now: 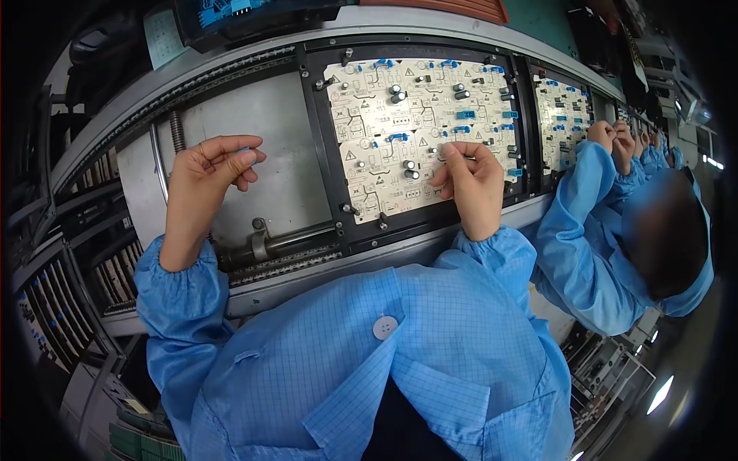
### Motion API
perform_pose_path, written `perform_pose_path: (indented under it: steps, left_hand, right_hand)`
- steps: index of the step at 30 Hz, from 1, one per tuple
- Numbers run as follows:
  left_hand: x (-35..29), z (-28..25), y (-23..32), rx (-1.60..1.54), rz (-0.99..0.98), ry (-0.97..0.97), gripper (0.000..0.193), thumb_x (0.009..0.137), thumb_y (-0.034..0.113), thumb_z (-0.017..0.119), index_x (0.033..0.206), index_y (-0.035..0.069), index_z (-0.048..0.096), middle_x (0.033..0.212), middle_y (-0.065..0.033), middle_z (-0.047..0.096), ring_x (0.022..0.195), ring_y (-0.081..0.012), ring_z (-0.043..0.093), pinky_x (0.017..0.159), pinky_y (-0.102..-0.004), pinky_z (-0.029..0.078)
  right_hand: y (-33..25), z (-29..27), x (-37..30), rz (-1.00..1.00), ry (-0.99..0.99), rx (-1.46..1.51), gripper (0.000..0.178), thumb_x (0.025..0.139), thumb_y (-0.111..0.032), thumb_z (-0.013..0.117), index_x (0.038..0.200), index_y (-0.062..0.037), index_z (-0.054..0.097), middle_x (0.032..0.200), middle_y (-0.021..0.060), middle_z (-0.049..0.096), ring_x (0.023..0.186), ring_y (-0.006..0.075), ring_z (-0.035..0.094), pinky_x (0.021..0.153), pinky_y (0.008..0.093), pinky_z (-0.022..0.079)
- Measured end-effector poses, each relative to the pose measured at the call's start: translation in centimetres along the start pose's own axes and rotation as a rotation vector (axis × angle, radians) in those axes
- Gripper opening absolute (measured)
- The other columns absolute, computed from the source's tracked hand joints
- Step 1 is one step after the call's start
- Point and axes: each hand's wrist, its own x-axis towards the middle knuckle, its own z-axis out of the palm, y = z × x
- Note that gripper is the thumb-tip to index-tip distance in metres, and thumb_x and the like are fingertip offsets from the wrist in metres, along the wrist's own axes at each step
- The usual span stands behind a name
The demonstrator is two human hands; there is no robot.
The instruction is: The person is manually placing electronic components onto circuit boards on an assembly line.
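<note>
Both bare hands reach forward from light-blue, grid-patterned sleeves, well apart from each other. The left hand [209, 165] has its thumb and fingertips pressed together on a tiny blue component [245, 149], mostly hidden by the fingers. It hovers over a smooth grey metal surface [269, 184], with a dark coil spring [177, 131] just beyond its left side. The right hand [474, 182] is curled over the lower right part of a cream-coloured, rectangular printed circuit board [369, 107]; whether its fingers pinch anything, or touch the board, cannot be told. That board lies between the hands and beyond the right one, held in a flat black frame [325, 165] and dotted with black cylindrical capacitors [397, 95] and blue parts. Further right of the right hand is a second cream-coloured board [552, 104], beside a blue-sleeved co-worker's raised hands [615, 142]. Beyond the left hand, a black box [265, 24] holds bright-blue pieces [223, 9].
</note>
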Motion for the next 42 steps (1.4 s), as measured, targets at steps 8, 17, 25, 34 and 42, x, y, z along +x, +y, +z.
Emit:
perform_pose_path:
  steps: [8, 17, 25, 34, 42]
  left_hand:
    - [-0.1, 0.0, 0.0, 0.004, -0.016, 0.003, 0.024, 0.089, 0.009, 0.065, 0.109, -0.004, 0.066, 0.089, -0.0112, 0.07, 0.067, -0.0082, 0.059, 0.06, -0.0206, 0.048]
    - [-0.1, -0.2, -0.2, 0.045, -0.015, 0.019, 0.023, 0.089, 0.009, 0.065, 0.109, -0.003, 0.067, 0.088, -0.0098, 0.071, 0.066, -0.0077, 0.059, 0.059, -0.0203, 0.048]
    - [-0.1, -0.5, -0.4, 0.044, -0.032, 0.024, 0.023, 0.089, 0.009, 0.066, 0.109, -0.003, 0.067, 0.089, -0.0093, 0.071, 0.066, -0.0078, 0.059, 0.059, -0.0205, 0.048]
    - [-0.2, -0.6, -0.4, 0.061, -0.031, 0.027, 0.023, 0.089, 0.009, 0.066, 0.108, -0.003, 0.067, 0.088, -0.0087, 0.071, 0.067, -0.0079, 0.059, 0.059, -0.0209, 0.047]
    - [-0.2, -0.6, -0.4, 0.079, -0.037, 0.025, 0.023, 0.089, 0.011, 0.065, 0.109, -0.001, 0.067, 0.092, -0.0099, 0.071, 0.066, -0.0079, 0.058, 0.06, -0.0209, 0.046]
  right_hand:
    - [-0.3, 0.3, 0.0, 0.026, 0.029, -0.013, 0.02, 0.092, -0.019, 0.063, 0.096, 0.0005, 0.059, 0.06, 0.0052, 0.061, 0.042, 0.006, 0.046, 0.04, 0.0185, 0.031]
    - [0.0, 0.6, -0.1, 0.014, 0.055, -0.029, 0.018, 0.092, -0.018, 0.063, 0.094, -0.0001, 0.059, 0.059, 0.0044, 0.06, 0.044, 0.006, 0.046, 0.04, 0.0183, 0.032]
    - [-0.2, 0.7, -0.1, 0.005, 0.064, -0.036, 0.019, 0.092, -0.017, 0.063, 0.093, 0.0012, 0.058, 0.06, 0.0042, 0.059, 0.044, 0.0061, 0.046, 0.041, 0.0182, 0.033]
    - [-0.4, 0.7, -0.3, 0.023, 0.057, -0.055, 0.016, 0.092, -0.017, 0.063, 0.095, -0.0017, 0.059, 0.06, 0.0032, 0.06, 0.044, 0.0054, 0.046, 0.041, 0.0176, 0.032]
    - [0.3, 1.9, -0.7, -0.095, 0.142, -0.096, 0.018, 0.093, -0.014, 0.061, 0.096, 0.0023, 0.056, 0.059, 0.0036, 0.058, 0.047, 0.0051, 0.048, 0.042, 0.0187, 0.037]
